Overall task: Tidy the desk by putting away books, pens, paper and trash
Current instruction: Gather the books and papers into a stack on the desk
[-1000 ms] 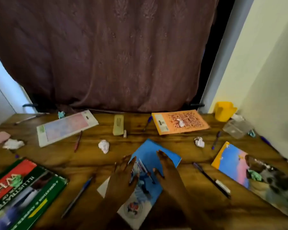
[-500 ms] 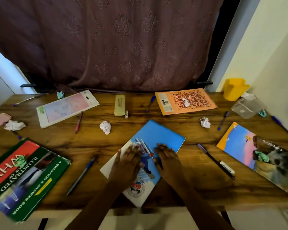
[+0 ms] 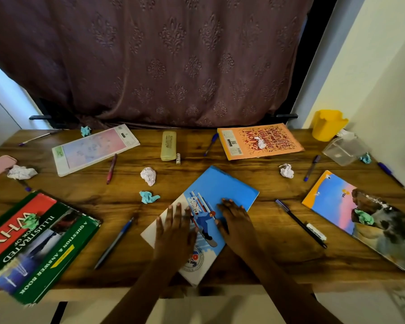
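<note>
Pressing flat on the blue softcover notebook [image 3: 214, 190] with a snowboarder printed on its cover, both of your hands lie palm down at the near middle of the brown wooden desk [image 3: 255, 260]. Your left hand [image 3: 173, 232] covers the notebook's left, whitish part, fingers straight and slightly spread. Your right hand [image 3: 236, 225] rests on its right side, fingers straight and closer together. Neither hand grips anything.

The notebook lies slantwise. Its long axis runs from near left to far right; the plain blue end points far right, toward the orange paperback book [image 3: 260, 141], and the white end with a round emblem reaches the desk's near edge.

Left of your left hand, a dark blue ballpoint pen [image 3: 115, 242] lies on nearly the same slant, apart from the notebook. Right of your right hand, a slim black pen [image 3: 299, 223] slants the other way, far left to near right.

A crumpled teal paper ball [image 3: 147, 197] sits just left of the notebook's far half, with a crumpled white paper ball [image 3: 148, 175] beyond it. At the near left, a thick green-and-red hardcover book [image 3: 40, 242] overhangs the desk edge and carries a green paper wad [image 3: 31, 220]. A yellow plastic cup [image 3: 327, 125] stands at the far right corner.
</note>
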Tool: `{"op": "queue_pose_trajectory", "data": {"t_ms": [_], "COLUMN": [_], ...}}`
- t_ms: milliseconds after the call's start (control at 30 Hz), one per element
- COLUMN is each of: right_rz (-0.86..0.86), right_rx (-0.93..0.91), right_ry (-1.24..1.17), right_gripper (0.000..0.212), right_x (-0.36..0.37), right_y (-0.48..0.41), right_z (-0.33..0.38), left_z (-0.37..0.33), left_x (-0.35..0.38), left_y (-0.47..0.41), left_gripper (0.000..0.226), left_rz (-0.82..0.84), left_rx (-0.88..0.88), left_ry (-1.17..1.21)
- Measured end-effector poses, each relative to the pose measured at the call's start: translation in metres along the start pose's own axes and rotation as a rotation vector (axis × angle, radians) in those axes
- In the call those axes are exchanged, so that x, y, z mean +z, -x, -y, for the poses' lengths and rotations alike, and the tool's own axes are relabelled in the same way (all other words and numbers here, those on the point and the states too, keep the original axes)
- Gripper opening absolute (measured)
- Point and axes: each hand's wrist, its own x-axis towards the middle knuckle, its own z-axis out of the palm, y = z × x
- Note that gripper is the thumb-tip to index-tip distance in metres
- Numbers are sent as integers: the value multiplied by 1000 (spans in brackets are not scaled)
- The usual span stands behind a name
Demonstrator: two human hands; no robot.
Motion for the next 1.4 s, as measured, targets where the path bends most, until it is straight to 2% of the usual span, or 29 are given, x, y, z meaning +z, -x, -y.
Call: {"op": "queue_pose_trajectory", "data": {"t_ms": [100,167,267,367,467,567,633,767,900,967,1000,1100,1167,1300,1400], "right_rz": [13,22,98,168,128,149,164,163,132,139,134,97,31,-193,-116], "right_rx": [156,194,146,102,62,27,-12,-75,-43,-11,1,43,137,226,232], "right_ry": [127,176,164,31,10,39,30,13,-39,-113,-157,-344,-431,-196,-13], "right_gripper": [56,65,66,61,79,71,80,83,92,84,73,34,24,30,45], "right_x": [-4,-9,-16,-24,-23,-23,-25,-25,-22,-22,-24,-42,-61,-86,-96], "right_y": [1,1,-8,-15,-13,-17,-24,-31,-26,-28,-31,-51,-74,-134,-181], "right_z": [-3,-11,-35,-51,-56,-56,-58,-65,-61,-63,-63,-65,-69,-99,-123], "left_z": [-18,-21,-18,-8,-5,-9,-13,-17,-16,-23,-29,-56,-75,-98,-98], "left_x": [5,3,-4,-4,1,8,13,20,16,9,4,-16,-24,-26,-18], "left_y": [16,19,24,13,-6,-13,-8,3,6,0,-9,-61,-108,-194,-232], "left_gripper": [72,69,59,54,63,83,93,93,90,75,72,69,66,60,58], "left_rz": [14,4,-20,-48,-43,-41,-43,-49,-22,39,51,7,1,-4,32], "left_rx": [-71,-24,67,67,7,2,-1,-32,-47,-75,-74,32,126,259,287], "left_ry": [25,21,54,143,197,204,187,115,154,133,97,90,130,145,110]}}
